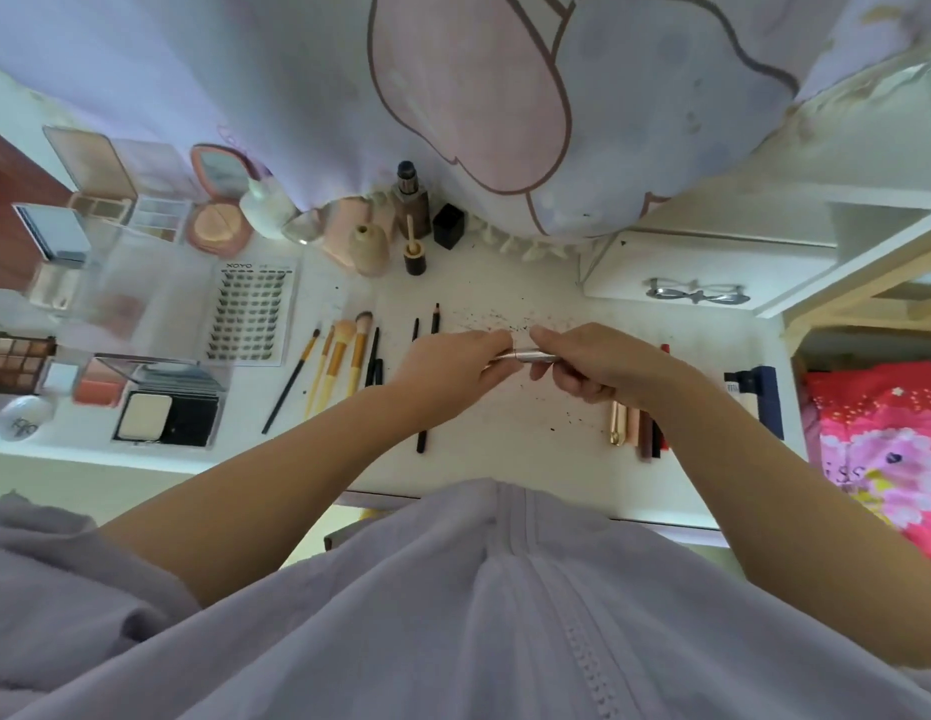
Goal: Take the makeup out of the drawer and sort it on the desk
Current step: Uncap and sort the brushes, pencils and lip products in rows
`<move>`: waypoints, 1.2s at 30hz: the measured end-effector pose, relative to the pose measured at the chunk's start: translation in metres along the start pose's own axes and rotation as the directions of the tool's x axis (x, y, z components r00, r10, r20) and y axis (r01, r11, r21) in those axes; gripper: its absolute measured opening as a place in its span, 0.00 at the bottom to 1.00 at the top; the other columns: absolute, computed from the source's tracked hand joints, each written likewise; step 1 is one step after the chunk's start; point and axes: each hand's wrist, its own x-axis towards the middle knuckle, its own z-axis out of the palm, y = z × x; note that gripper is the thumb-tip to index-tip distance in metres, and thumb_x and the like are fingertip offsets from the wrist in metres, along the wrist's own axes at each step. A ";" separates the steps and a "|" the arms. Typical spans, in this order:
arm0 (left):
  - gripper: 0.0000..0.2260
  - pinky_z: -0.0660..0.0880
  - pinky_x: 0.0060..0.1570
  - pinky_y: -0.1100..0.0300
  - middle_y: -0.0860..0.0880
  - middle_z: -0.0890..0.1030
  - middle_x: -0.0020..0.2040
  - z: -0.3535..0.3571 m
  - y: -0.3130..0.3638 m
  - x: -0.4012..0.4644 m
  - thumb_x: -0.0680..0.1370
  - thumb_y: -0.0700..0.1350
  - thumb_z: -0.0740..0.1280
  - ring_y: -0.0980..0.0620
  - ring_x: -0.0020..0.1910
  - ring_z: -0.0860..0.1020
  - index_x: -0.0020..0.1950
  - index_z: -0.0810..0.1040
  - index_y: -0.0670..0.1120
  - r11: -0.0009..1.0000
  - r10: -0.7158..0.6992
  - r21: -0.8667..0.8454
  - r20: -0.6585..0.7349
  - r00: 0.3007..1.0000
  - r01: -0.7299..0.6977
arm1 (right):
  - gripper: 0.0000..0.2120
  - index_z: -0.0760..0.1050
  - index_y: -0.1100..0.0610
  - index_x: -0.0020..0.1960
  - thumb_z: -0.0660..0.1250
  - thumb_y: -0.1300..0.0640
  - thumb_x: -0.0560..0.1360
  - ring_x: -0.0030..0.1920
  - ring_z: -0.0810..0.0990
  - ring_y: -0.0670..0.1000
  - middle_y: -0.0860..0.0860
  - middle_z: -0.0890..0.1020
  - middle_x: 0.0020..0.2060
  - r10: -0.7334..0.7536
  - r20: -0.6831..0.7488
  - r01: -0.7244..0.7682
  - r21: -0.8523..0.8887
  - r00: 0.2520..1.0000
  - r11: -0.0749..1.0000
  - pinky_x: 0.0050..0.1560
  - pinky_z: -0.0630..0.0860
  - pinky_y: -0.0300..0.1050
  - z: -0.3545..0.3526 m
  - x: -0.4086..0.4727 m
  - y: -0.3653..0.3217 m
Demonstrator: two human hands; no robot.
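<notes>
Over the middle of the white desk, both my hands hold one slim silver makeup pen. My left hand pinches its left end; my right hand grips its right end with curled fingers. Several brushes and black pencils lie in a row to the left. Lipstick tubes lie beside my right wrist, partly hidden by it. A lash tray and open palettes sit further left.
Bottles and jars stand at the desk's back under a hanging cloth. A white drawer unit with a bow handle is at back right. A navy box lies at the right edge. Dark specks litter the desk's middle.
</notes>
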 end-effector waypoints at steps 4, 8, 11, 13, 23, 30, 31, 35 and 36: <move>0.14 0.59 0.26 0.61 0.55 0.67 0.29 -0.012 -0.005 -0.008 0.80 0.56 0.53 0.57 0.26 0.66 0.50 0.71 0.49 1.000 -0.003 -0.014 -0.018 1.000 0.003 | 0.17 0.77 0.59 0.42 0.60 0.47 0.79 0.22 0.62 0.44 0.45 0.69 0.22 -0.167 -0.072 0.171 0.057 0.983 0.984 0.24 0.60 0.34 0.016 -0.011 -0.007; 0.15 0.62 0.27 0.61 0.56 0.66 0.28 -0.024 -0.007 -0.012 0.80 0.57 0.53 0.59 0.26 0.65 0.51 0.72 0.49 1.000 -0.009 0.001 -0.052 0.999 0.009 | 0.14 0.77 0.56 0.45 0.60 0.47 0.79 0.28 0.69 0.43 0.45 0.76 0.30 -0.217 -0.077 0.213 -0.054 0.973 0.976 0.28 0.65 0.34 0.018 -0.021 -0.019; 0.14 0.60 0.26 0.63 0.57 0.64 0.29 -0.032 -0.007 -0.015 0.80 0.57 0.54 0.59 0.25 0.64 0.51 0.72 0.49 0.999 0.039 0.029 -0.086 0.995 -0.037 | 0.24 0.77 0.57 0.43 0.54 0.40 0.79 0.24 0.66 0.44 0.46 0.73 0.24 -0.132 -0.080 0.128 -0.055 0.988 0.990 0.25 0.63 0.35 0.019 -0.025 -0.025; 0.14 0.57 0.25 0.64 0.56 0.65 0.30 -0.034 -0.006 -0.016 0.80 0.57 0.54 0.58 0.25 0.63 0.51 0.73 0.49 0.997 0.059 0.050 -0.103 0.993 -0.054 | 0.24 0.76 0.59 0.41 0.53 0.41 0.80 0.22 0.62 0.45 0.46 0.68 0.21 -0.121 -0.098 0.118 -0.045 0.988 0.992 0.24 0.60 0.36 0.021 -0.025 -0.026; 0.14 0.58 0.26 0.65 0.56 0.66 0.32 -0.033 -0.007 -0.013 0.80 0.57 0.55 0.57 0.27 0.64 0.51 0.72 0.48 0.997 0.061 0.053 -0.104 0.993 -0.056 | 0.14 0.76 0.57 0.47 0.58 0.48 0.81 0.25 0.64 0.44 0.47 0.70 0.28 -0.146 -0.083 0.147 0.008 0.986 0.989 0.25 0.62 0.35 0.019 -0.029 -0.025; 0.14 0.61 0.26 0.65 0.56 0.67 0.33 -0.032 -0.008 -0.007 0.80 0.57 0.55 0.56 0.28 0.65 0.52 0.72 0.48 0.995 0.087 0.062 -0.101 0.991 -0.081 | 0.20 0.75 0.59 0.48 0.54 0.44 0.81 0.24 0.63 0.44 0.47 0.69 0.26 -0.091 -0.095 0.096 0.040 0.991 0.995 0.24 0.60 0.35 0.015 -0.026 -0.024; 0.14 0.61 0.26 0.65 0.56 0.66 0.33 -0.032 -0.008 -0.007 0.80 0.57 0.55 0.56 0.27 0.65 0.52 0.73 0.48 0.995 0.086 0.066 -0.102 0.991 -0.079 | 0.16 0.75 0.58 0.48 0.56 0.47 0.81 0.25 0.64 0.43 0.47 0.69 0.28 -0.104 -0.092 0.108 0.041 0.990 0.993 0.24 0.60 0.35 0.015 -0.026 -0.024; 0.14 0.60 0.26 0.65 0.57 0.65 0.32 -0.031 -0.011 -0.008 0.80 0.57 0.55 0.58 0.26 0.63 0.52 0.73 0.48 0.996 0.066 0.068 -0.107 0.992 -0.059 | 0.15 0.76 0.56 0.49 0.60 0.45 0.79 0.26 0.68 0.43 0.47 0.73 0.30 -0.095 -0.092 0.101 0.059 0.991 0.993 0.24 0.63 0.34 0.015 -0.027 -0.024; 0.14 0.60 0.26 0.65 0.57 0.66 0.33 -0.030 -0.011 -0.008 0.80 0.57 0.55 0.58 0.26 0.63 0.52 0.73 0.48 0.996 0.068 0.067 -0.108 0.992 -0.061 | 0.19 0.76 0.57 0.48 0.57 0.43 0.79 0.24 0.66 0.43 0.47 0.71 0.27 -0.082 -0.091 0.088 0.063 0.993 0.994 0.23 0.62 0.34 0.015 -0.026 -0.023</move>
